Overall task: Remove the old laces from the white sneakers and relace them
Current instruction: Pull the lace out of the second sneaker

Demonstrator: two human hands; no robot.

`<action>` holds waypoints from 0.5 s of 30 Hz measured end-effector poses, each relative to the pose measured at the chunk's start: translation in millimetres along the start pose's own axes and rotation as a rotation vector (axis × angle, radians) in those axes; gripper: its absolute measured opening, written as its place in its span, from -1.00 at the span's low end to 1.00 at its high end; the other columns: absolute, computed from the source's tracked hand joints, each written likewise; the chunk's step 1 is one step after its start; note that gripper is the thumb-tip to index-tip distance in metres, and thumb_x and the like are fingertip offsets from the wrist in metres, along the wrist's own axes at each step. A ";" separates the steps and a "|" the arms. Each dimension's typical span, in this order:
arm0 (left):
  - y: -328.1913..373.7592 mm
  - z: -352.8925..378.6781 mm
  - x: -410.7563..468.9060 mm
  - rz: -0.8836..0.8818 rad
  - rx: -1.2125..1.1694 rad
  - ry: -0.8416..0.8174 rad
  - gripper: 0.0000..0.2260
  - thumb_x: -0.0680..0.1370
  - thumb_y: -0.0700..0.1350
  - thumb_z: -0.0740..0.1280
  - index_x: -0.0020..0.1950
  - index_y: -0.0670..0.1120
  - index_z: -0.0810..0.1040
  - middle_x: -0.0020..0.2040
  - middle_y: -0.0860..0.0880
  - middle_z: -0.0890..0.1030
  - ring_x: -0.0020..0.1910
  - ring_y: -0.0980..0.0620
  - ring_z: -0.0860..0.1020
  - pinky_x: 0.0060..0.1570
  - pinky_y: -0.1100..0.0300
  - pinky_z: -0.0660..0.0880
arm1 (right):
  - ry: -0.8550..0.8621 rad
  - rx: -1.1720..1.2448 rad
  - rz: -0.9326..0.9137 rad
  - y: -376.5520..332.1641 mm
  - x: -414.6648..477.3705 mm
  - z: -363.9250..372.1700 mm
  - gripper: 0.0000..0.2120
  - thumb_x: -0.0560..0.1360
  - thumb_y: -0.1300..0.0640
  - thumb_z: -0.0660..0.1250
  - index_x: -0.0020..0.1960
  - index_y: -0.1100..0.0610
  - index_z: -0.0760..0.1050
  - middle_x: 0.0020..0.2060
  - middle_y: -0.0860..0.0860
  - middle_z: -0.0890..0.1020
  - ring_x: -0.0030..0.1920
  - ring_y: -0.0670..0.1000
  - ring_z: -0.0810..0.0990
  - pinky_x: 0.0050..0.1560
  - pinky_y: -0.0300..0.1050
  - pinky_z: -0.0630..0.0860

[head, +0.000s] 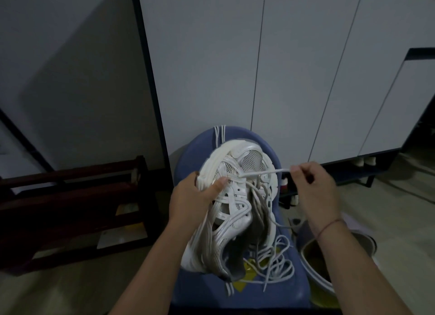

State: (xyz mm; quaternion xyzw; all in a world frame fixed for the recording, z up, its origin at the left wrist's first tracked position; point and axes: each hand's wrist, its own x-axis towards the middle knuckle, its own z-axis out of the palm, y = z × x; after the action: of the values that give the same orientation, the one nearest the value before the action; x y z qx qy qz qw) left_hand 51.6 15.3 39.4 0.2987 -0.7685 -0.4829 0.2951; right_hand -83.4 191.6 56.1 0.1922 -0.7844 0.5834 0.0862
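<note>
A white sneaker [237, 197] stands toe-up on a blue plastic stool [277, 288]. My left hand [195, 199] grips the sneaker's left side near the toe, thumb pressed on the upper. My right hand [315, 187] pinches a white lace [266, 172] and holds it taut to the right from an eyelet near the toe. Loose lace [275, 260] lies in a tangle on the stool seat beside the heel. More lace strands hang down the tongue.
A white cabinet [294, 67] with dark frame stands right behind the stool. A dark wooden rack [70, 208] sits at the left. At the lower right is a round basin [315, 272] close to my right forearm. Pale floor lies around.
</note>
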 end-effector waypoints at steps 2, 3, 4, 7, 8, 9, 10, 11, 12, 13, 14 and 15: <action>1.5 2.9 -1.8 0.004 0.005 -0.004 -0.67 0.38 0.25 0.47 -0.10 0.02 0.61 -0.20 0.10 0.69 -0.19 0.12 0.66 -0.04 -0.06 0.61 | -0.122 -0.008 -0.019 -1.6 -6.0 9.4 -0.87 0.52 0.11 0.31 -0.12 0.16 0.45 -0.21 0.14 0.52 -0.23 0.03 0.48 -0.25 -0.21 0.41; 2.5 4.1 -2.3 0.011 0.011 -0.004 -0.67 0.38 0.25 0.47 -0.12 0.01 0.61 -0.21 0.09 0.69 -0.20 0.13 0.65 -0.05 -0.06 0.61 | -0.165 0.012 -0.053 -4.8 -10.0 13.6 -0.89 0.51 0.07 0.32 -0.12 0.10 0.45 -0.19 0.11 0.53 -0.19 0.03 0.50 -0.22 -0.22 0.43; 3.7 5.1 -2.7 0.016 0.020 -0.005 -0.67 0.38 0.25 0.47 -0.13 0.00 0.60 -0.23 0.09 0.69 -0.21 0.13 0.65 -0.06 -0.05 0.61 | -0.192 0.013 -0.106 -8.3 -13.4 17.3 -0.90 0.50 0.03 0.32 -0.13 0.05 0.45 -0.18 0.05 0.53 -0.16 0.01 0.50 -0.18 -0.22 0.44; 5.2 7.9 -4.5 0.021 0.036 -0.015 -0.67 0.38 0.25 0.47 -0.14 0.01 0.59 -0.23 0.10 0.68 -0.22 0.15 0.64 -0.07 -0.03 0.61 | -0.222 -0.122 -0.277 -12.1 -20.7 25.3 -0.85 0.49 -0.05 0.30 -0.21 -0.01 0.45 -0.21 -0.10 0.49 -0.12 -0.06 0.47 -0.10 -0.20 0.42; 5.4 8.5 -5.1 0.021 0.036 -0.019 -0.67 0.38 0.25 0.47 -0.13 0.01 0.59 -0.23 0.10 0.68 -0.22 0.15 0.64 -0.07 -0.03 0.61 | -0.223 -0.152 -0.311 -12.4 -22.6 26.7 -0.83 0.49 -0.06 0.29 -0.23 -0.02 0.45 -0.22 -0.12 0.47 -0.12 -0.05 0.47 -0.09 -0.19 0.42; 5.4 9.1 -5.2 0.021 0.034 -0.023 -0.67 0.38 0.25 0.47 -0.12 0.01 0.60 -0.23 0.10 0.69 -0.22 0.15 0.65 -0.07 -0.03 0.61 | -0.217 -0.166 -0.334 -11.9 -23.4 27.9 -0.82 0.49 -0.06 0.29 -0.24 -0.01 0.45 -0.23 -0.13 0.47 -0.13 -0.04 0.47 -0.10 -0.18 0.42; 5.2 9.3 -5.0 0.020 0.031 -0.026 -0.67 0.38 0.25 0.47 -0.12 0.01 0.60 -0.22 0.10 0.69 -0.22 0.14 0.65 -0.07 -0.03 0.61 | -0.209 -0.160 -0.354 -11.4 -23.4 28.8 -0.81 0.50 -0.02 0.30 -0.25 0.01 0.45 -0.25 -0.12 0.47 -0.16 -0.04 0.47 -0.13 -0.18 0.41; 5.3 9.1 -4.9 0.019 0.027 -0.030 -0.67 0.38 0.25 0.47 -0.11 0.01 0.60 -0.22 0.10 0.69 -0.22 0.14 0.65 -0.06 -0.04 0.61 | -0.199 -0.141 -0.365 -11.8 -23.2 29.1 -0.81 0.50 0.02 0.31 -0.26 0.03 0.44 -0.27 -0.10 0.47 -0.19 -0.04 0.47 -0.16 -0.21 0.40; 5.4 8.5 -4.5 0.018 0.027 -0.032 -0.67 0.38 0.25 0.47 -0.11 0.01 0.60 -0.22 0.10 0.69 -0.21 0.14 0.65 -0.06 -0.03 0.61 | -0.189 -0.108 -0.359 -12.2 -22.6 28.9 -0.81 0.51 0.07 0.31 -0.27 0.03 0.43 -0.28 -0.08 0.48 -0.21 -0.05 0.46 -0.20 -0.25 0.38; 5.5 7.5 -4.1 0.018 0.025 -0.033 -0.68 0.38 0.24 0.47 -0.11 0.02 0.60 -0.22 0.10 0.69 -0.21 0.14 0.65 -0.06 -0.03 0.61 | -0.173 -0.065 -0.337 -13.3 -21.8 26.9 -0.80 0.52 0.10 0.31 -0.27 0.03 0.42 -0.29 -0.06 0.49 -0.23 -0.07 0.46 -0.22 -0.29 0.37; 5.1 6.0 -3.4 0.016 0.019 -0.032 -0.68 0.38 0.24 0.48 -0.11 0.02 0.60 -0.21 0.10 0.69 -0.21 0.15 0.65 -0.05 -0.02 0.61 | -0.143 -0.019 -0.301 -13.9 -19.6 23.8 -0.80 0.53 0.12 0.30 -0.27 0.02 0.41 -0.29 -0.04 0.49 -0.25 -0.08 0.46 -0.24 -0.30 0.37; 4.5 4.1 -2.3 0.009 0.004 -0.026 -0.70 0.38 0.23 0.48 -0.11 0.02 0.60 -0.21 0.11 0.69 -0.20 0.15 0.66 -0.05 -0.01 0.62 | -0.091 0.021 -0.259 -13.4 -16.2 19.2 -0.79 0.53 0.12 0.29 -0.28 0.03 0.41 -0.31 -0.01 0.49 -0.29 -0.08 0.45 -0.26 -0.28 0.38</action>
State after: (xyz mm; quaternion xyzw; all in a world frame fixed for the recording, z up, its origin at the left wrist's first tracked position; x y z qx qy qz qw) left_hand 49.2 20.9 41.7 0.2895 -0.7746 -0.4837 0.2869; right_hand -61.6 173.3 56.3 0.3192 -0.7499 0.5662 0.1232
